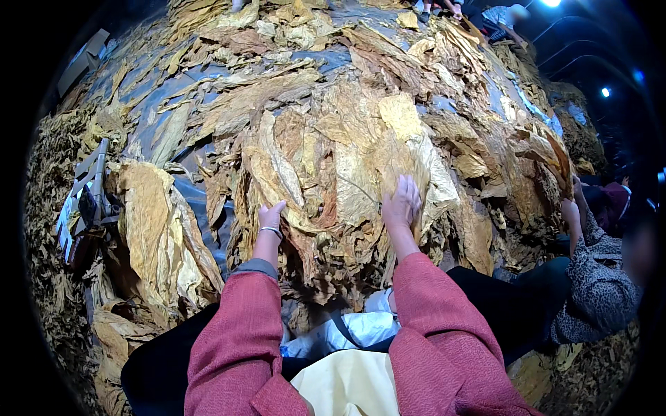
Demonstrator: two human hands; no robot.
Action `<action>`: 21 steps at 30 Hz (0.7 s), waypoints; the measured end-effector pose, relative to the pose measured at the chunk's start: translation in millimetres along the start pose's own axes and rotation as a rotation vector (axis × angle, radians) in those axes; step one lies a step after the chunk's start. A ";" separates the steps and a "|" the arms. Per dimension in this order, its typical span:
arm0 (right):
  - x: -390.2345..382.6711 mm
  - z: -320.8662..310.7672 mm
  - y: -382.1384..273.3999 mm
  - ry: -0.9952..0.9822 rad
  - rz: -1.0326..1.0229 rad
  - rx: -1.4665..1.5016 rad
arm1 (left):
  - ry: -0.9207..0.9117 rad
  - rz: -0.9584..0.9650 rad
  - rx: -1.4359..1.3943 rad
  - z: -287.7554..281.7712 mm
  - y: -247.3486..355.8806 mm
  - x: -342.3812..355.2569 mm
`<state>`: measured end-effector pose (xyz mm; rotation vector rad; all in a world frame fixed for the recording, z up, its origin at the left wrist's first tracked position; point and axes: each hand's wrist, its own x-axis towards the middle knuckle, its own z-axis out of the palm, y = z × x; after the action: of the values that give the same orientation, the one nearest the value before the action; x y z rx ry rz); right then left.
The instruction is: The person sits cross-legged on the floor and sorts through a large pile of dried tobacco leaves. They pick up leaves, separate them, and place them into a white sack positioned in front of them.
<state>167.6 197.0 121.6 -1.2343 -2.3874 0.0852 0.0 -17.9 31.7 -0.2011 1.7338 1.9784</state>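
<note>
Large dried tobacco leaves, tan to brown, lie heaped in front of me. My left hand (271,218) is low over the near side of the pile, beside a long curled leaf (267,177). Its thumb stands apart from the fingers, and no leaf shows in its grasp. My right hand (401,204) is closed at the near edge of a broad tan tobacco leaf (378,170), where a thin stem runs to the hand. Its fingers lie over the leaf, and the thumb is mostly hidden.
Bundled pale leaves (163,229) lean at my left, near a grey frame-like object (90,187). Dark sheeting (326,59) shows between leaves. A person in a spotted top (600,277) sits close on my right, holding a brown leaf (558,159). Others work at the far right.
</note>
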 end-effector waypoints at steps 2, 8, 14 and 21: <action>-6.0 1.6 10.3 -0.053 0.058 -0.083 | 0.004 0.011 0.007 -2.0 -0.1 2.9; -3.0 8.2 14.5 -0.114 0.049 -0.021 | -0.021 0.042 0.035 -0.2 1.1 6.5; -6.1 8.0 12.5 -0.173 -0.017 -0.158 | -0.257 -0.054 -0.232 15.7 13.9 -2.8; -5.6 9.3 11.0 -0.232 -0.096 -0.016 | -0.195 -0.102 0.230 -7.2 -18.6 14.0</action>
<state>174.9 200.6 108.5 -1.1711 -2.6466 0.1886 -5.1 -19.8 8.1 -0.0153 1.7681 1.6523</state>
